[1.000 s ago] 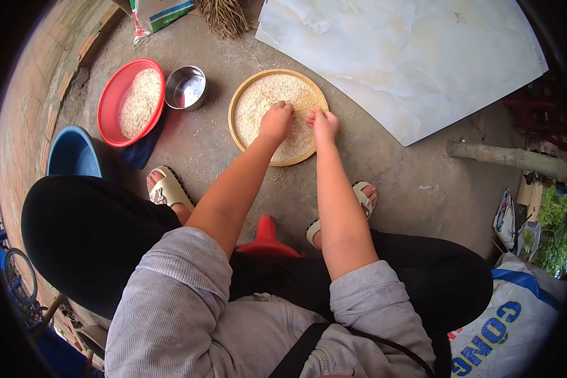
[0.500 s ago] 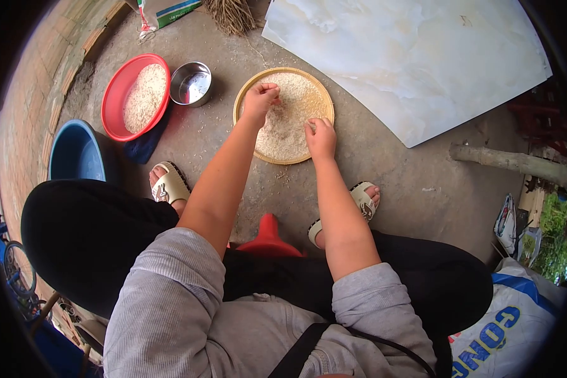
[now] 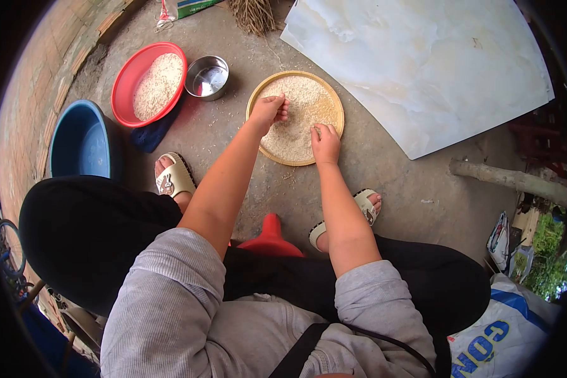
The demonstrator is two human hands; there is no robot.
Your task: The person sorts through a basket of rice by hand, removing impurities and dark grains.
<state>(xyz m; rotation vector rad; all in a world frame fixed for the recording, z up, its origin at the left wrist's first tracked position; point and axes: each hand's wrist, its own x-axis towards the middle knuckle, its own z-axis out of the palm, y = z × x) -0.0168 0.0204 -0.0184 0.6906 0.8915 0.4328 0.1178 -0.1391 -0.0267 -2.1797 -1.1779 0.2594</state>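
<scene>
A round woven tray (image 3: 340, 112) with a yellowish rim lies on the ground in front of me, spread with pale rice grains (image 3: 302, 91). Over its left side is my left hand (image 3: 271, 111), thumb and forefinger pinched together and the other fingers curled. My right hand (image 3: 326, 145) is at the tray's lower right, its fingers bent together close to the grains. Whatever either pinch holds is too small to make out.
To the left stand a red basin (image 3: 121, 94) of rice, a steel bowl (image 3: 208, 77) and a blue tub (image 3: 82, 148). A marbled sheet (image 3: 416, 69) lies at upper right, near a wooden log (image 3: 507, 176). A red stool (image 3: 271, 236) shows between my legs.
The whole view has shifted, so the tray and basins appear farther right. Relative to the tray, my left hand has come slightly toward me and turned; my right hand stays at its lower right.
</scene>
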